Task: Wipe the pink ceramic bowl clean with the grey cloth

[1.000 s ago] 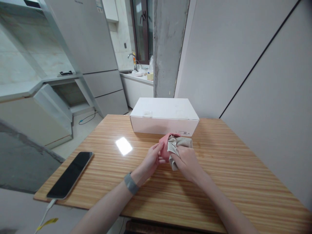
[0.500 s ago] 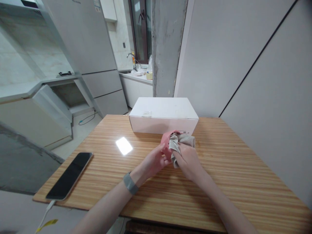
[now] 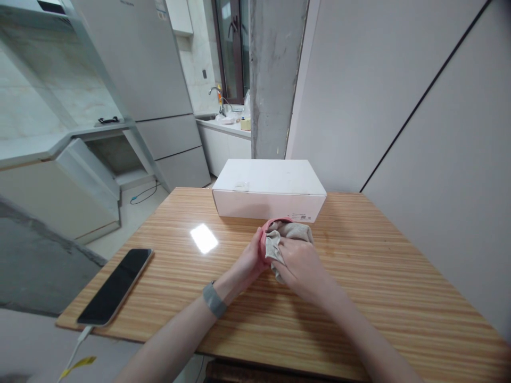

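Observation:
My left hand [image 3: 252, 259], with a grey band [image 3: 214, 299] on its wrist, is wrapped round the outer side of a pink bowl [image 3: 263, 243]. The bowl is tipped so that its mouth faces right, above the table. A crumpled grey cloth [image 3: 294, 231] is bunched in my right hand [image 3: 302, 266], which presses it into the bowl's mouth. Cloth and fingers hide most of the bowl's inside. Part of the cloth hangs out over the near side.
Behind my hands a white cardboard box [image 3: 269, 204] lies on the wood-grain table [image 3: 383, 298]. A phone [image 3: 116, 287] with a white charging cable [image 3: 75, 348] is at the table's left edge. A wall [image 3: 435, 175] borders the right side.
My right hand and the cloth have shifted left and deeper into the bowl. The bowl has turned and moved slightly left, with my left hand still round it.

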`<action>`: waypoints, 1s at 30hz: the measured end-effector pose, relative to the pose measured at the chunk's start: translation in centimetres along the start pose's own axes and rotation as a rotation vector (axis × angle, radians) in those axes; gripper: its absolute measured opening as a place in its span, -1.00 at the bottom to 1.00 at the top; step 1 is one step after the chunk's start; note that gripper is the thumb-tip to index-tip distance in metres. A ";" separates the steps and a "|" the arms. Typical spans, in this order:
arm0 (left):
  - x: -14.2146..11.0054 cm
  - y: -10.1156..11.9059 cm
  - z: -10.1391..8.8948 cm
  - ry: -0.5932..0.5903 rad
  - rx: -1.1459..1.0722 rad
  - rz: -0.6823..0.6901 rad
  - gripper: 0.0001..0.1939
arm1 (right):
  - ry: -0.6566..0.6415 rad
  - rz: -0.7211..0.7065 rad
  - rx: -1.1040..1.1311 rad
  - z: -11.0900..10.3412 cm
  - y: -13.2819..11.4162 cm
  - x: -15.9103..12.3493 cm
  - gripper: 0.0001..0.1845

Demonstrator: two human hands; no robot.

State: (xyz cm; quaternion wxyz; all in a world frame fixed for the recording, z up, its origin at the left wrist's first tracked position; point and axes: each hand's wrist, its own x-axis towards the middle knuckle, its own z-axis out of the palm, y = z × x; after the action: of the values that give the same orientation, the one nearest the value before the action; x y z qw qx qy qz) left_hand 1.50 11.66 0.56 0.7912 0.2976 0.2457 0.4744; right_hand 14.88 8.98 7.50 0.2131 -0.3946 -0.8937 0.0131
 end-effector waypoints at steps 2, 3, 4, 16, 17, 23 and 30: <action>-0.3 0.5 0.7 -0.036 -0.019 0.026 -0.43 | -0.028 -0.024 -0.008 -0.3 -0.1 0.1 -0.79; -0.5 0.7 1.1 -0.058 -0.034 0.056 -0.44 | -0.027 -0.015 -0.007 -0.4 -0.2 0.0 -0.78; -0.7 1.0 1.5 -0.079 -0.051 0.083 -0.45 | -0.016 0.005 -0.002 -0.4 -0.2 0.0 -0.77; -1.4 0.3 1.4 -0.065 -0.037 -0.002 -0.67 | 0.218 0.418 0.106 0.1 0.1 -0.3 -0.64; -1.4 0.3 1.6 -0.076 -0.026 0.019 -0.64 | 0.217 0.424 0.119 0.2 0.0 -0.3 -0.64; -1.8 1.0 3.1 -0.121 0.024 0.100 -0.57 | 0.211 0.370 0.110 0.8 -0.4 -0.2 -0.67; -1.2 0.2 1.2 -0.008 -0.003 0.006 -0.43 | 0.117 0.156 0.061 0.6 0.1 -0.2 -0.72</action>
State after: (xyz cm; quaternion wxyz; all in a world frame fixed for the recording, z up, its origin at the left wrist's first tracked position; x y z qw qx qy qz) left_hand 1.62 10.34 1.69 0.7912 0.2990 0.2408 0.4761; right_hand 14.90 8.98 6.88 0.2752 -0.4565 -0.8454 0.0340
